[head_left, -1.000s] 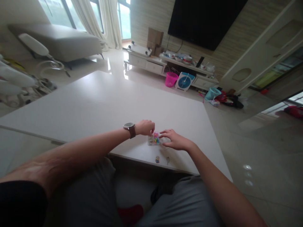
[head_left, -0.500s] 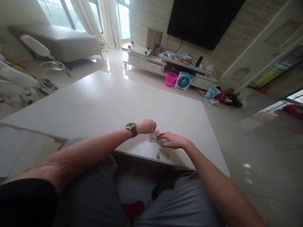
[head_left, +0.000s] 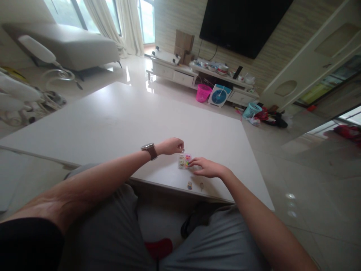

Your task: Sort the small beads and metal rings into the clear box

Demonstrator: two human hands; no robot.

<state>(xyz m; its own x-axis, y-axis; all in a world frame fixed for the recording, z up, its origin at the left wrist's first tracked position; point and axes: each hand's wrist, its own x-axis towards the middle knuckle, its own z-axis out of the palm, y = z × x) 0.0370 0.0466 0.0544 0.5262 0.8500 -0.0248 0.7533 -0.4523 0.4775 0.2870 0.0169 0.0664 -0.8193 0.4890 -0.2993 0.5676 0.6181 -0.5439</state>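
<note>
A small clear compartment box [head_left: 181, 162] lies on the white table, with bright pink, orange and green pieces in its right part and pale pieces in its left. My left hand [head_left: 172, 145], a watch on its wrist, is above the box's far edge. Its fingers are pinched on a small ring-like thing [head_left: 182, 151], too small to make out fully. My right hand [head_left: 205, 167] has its fingers spread apart, fingertips at the box's right side. Nearer the table's front edge lie a small cartoon figure piece [head_left: 189, 185] and a small pale piece [head_left: 201, 186].
The white table [head_left: 135, 116] reaches far ahead and to the left. Beyond it stand a low TV cabinet [head_left: 184, 78], a pink basket [head_left: 203, 93], a blue fan [head_left: 219, 95] and a light-blue basket [head_left: 252, 110]. My legs are under the table's front edge.
My left hand has moved slightly away from me and to the left, off the box, its fingertips now pinched with the ring-like thing showing. My right hand has stayed by the box.
</note>
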